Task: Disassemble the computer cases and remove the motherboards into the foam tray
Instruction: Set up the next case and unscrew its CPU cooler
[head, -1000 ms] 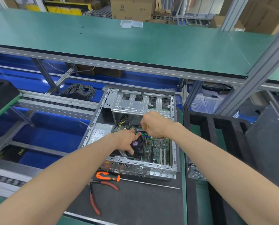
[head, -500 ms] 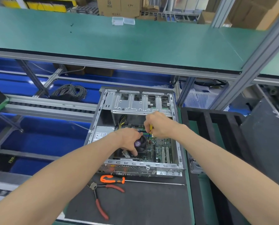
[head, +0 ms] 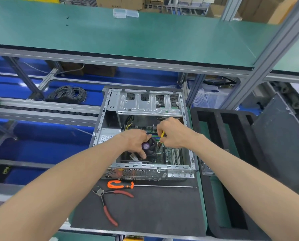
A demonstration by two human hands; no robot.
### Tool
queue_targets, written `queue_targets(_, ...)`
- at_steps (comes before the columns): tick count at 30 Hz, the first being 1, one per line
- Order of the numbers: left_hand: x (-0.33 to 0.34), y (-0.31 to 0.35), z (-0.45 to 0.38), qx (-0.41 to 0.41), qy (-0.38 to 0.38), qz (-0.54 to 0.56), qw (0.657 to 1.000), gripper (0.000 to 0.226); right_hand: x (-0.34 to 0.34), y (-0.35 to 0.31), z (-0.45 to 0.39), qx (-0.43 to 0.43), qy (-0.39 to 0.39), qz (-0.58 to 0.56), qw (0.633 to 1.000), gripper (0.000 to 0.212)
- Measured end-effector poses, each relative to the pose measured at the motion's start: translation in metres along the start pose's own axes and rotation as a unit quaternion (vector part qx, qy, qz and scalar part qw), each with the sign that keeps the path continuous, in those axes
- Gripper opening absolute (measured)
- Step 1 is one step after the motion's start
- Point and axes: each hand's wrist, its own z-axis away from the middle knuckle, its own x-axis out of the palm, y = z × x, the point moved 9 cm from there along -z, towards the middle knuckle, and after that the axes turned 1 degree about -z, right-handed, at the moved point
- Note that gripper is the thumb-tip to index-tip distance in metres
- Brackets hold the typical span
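Observation:
An open grey computer case (head: 146, 168) lies on a dark mat, its green motherboard (head: 169, 154) inside. My left hand (head: 136, 142) curls around the black CPU cooler fan (head: 149, 147), thumb on its near side. My right hand (head: 174, 134) pinches a small yellow-handled tool (head: 162, 134) held down over the board beside the fan. The black foam tray (head: 213, 122) with long slots stands just right of the case.
An orange-handled long screwdriver (head: 121, 184) and red-handled pliers (head: 108, 207) lie on the mat in front of the case. A grey panel (head: 282, 140) leans at the right. A coil of cable (head: 68, 93) sits far left, under the green shelf (head: 128, 35).
Both hands stay at the fan and the board; my right hand has shifted slightly with the yellow tool. The camera view has moved a little.

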Motion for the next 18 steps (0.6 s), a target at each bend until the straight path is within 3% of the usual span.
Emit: queue_targets(18, 0.0075, -0.0022, 0.0001, -0.008, -0.017, 0.012, 1.0, 0.111, 0.0058, -0.0031, 0.0035, 0.012, -0.001, 0.003, 1.0, 0.015)
